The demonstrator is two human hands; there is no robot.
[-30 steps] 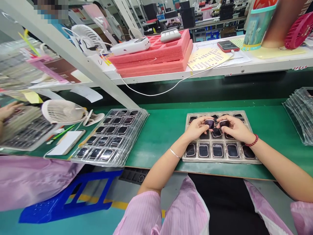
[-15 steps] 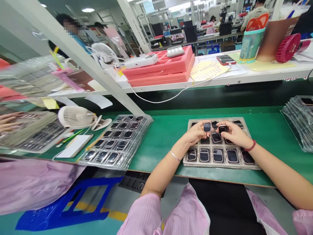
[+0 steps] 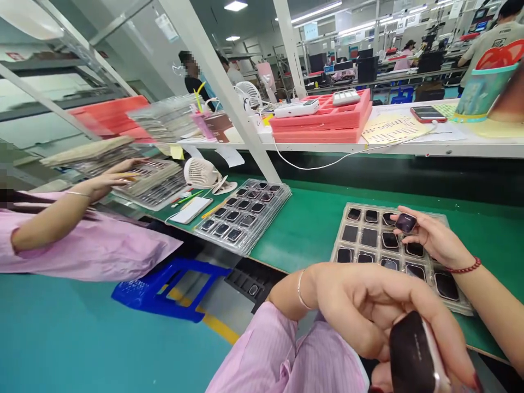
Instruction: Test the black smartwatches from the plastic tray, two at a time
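Two are out now: I have the left hand [image 3: 360,297] pinching the near device [image 3: 411,352] close to the camera, the right hand [image 3: 436,237] pinching a second device [image 3: 406,222] over the clear tray [image 3: 360,225], where more dark devices [image 3: 389,239] sit unlifted. The tray lies on the green desk [image 3: 305,234], before a white shelf [image 3: 385,148] and workshop.
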